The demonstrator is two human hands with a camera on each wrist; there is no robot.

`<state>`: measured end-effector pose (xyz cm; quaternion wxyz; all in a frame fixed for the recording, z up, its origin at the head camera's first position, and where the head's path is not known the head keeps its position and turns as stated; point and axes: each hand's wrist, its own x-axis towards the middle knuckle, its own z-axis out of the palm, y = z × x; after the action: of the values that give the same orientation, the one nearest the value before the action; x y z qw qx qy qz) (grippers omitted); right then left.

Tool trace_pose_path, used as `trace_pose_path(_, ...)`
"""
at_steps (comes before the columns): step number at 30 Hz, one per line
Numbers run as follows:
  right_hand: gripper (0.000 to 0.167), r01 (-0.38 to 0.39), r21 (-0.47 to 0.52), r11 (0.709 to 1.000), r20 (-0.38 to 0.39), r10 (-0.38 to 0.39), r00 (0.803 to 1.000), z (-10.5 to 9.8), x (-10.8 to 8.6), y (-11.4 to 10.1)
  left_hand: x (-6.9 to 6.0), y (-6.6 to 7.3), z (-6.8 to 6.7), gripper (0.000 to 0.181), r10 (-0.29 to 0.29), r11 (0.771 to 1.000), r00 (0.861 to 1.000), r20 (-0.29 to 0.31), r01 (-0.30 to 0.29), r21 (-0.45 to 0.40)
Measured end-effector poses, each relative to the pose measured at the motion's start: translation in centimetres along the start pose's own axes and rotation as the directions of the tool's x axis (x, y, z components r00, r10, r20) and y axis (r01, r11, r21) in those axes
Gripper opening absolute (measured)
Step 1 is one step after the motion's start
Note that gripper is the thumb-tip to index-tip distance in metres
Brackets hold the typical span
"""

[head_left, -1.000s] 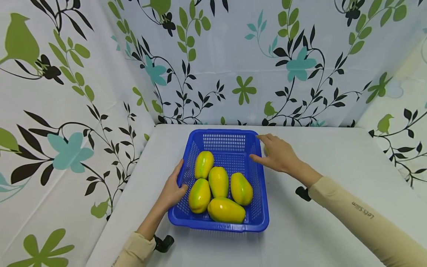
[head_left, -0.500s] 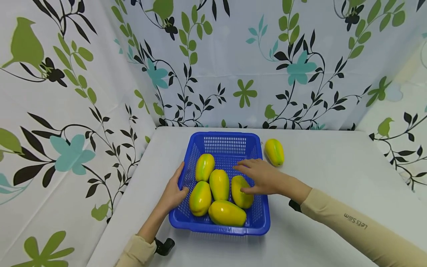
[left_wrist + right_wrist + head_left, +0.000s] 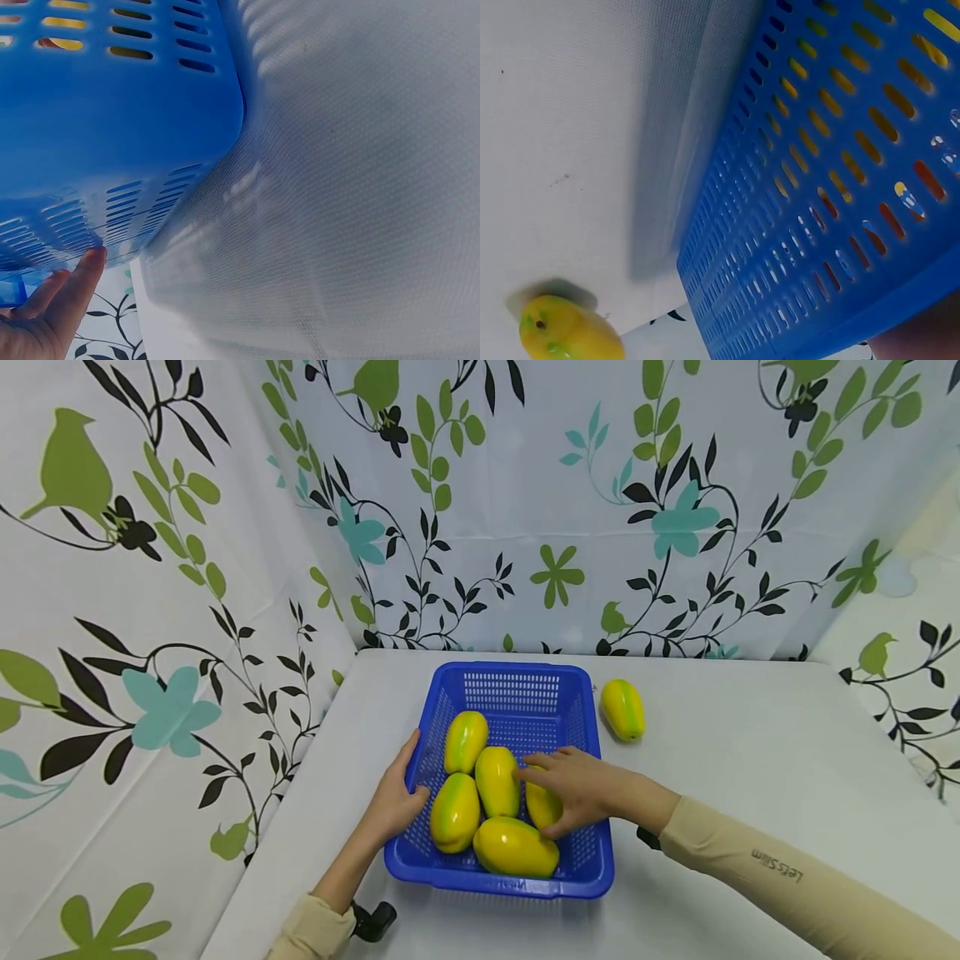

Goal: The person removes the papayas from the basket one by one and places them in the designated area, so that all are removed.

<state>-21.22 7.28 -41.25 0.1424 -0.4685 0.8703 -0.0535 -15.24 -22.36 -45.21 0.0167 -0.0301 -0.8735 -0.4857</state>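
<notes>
A blue perforated plastic basket (image 3: 510, 885) stands on the white table with several glossy, oblong yellow-and-green fruits in it, shaped like mangoes or papayas. My left hand (image 3: 393, 806) holds its left rim, thumb over the edge and fingers along the outer wall. In the left wrist view, the fingers (image 3: 75, 289) lie against that wall. Inside the basket, my right hand (image 3: 581, 785) is over the rightmost fruit (image 3: 542, 802), fingers and thumb spread to either side of it; firm contact cannot be made out. The fingertips come close to the middle fruit (image 3: 497, 781).
One more yellow-and-green fruit (image 3: 622, 710) lies on the table (image 3: 750, 752), right of the basket's far corner. A leaf-and-bird patterned curtain (image 3: 465, 527) hangs behind the table and along both sides.
My right hand has moved from beside the basket's far right corner, leftward and nearer, down over the rightmost fruit. This uncovered the fruit on the table. The left hand stays on the rim.
</notes>
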Motion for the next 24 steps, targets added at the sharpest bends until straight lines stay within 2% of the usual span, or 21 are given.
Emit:
trace_pose_path(5, 0.084, -0.023, -0.026, 0.999, -0.006, 0.023, 1.000, 0.11, 0.12, 0.27, 0.01, 0.19, 0.09, 0.087, 0.017, 1.000, 1.000, 0.001, -0.017, -0.003)
trace_pose_path(12, 0.082, -0.051, -0.014, 0.999, 0.000, 0.051, 0.999, 0.28, 0.12, 0.44, 0.04, 0.21, 0.10, 0.087, 0.012, 1.000, 1.000, 0.003, -0.012, -0.005)
trace_pose_path(19, 0.077, -0.038, -0.032, 0.999, 0.006, 0.038, 0.999, 0.52, 0.36, 0.50, 0.12, -0.02, 0.18, 0.087, 0.012, 1.000, 1.000, 0.001, -0.012, 0.007)
trace_pose_path(24, 0.077, -0.016, -0.034, 0.999, -0.007, 0.016, 1.000, 0.24, 0.39, 0.65, 0.15, 0.00, 0.03, 0.088, -0.009, 1.000, 1.000, 0.002, 0.009, 0.012)
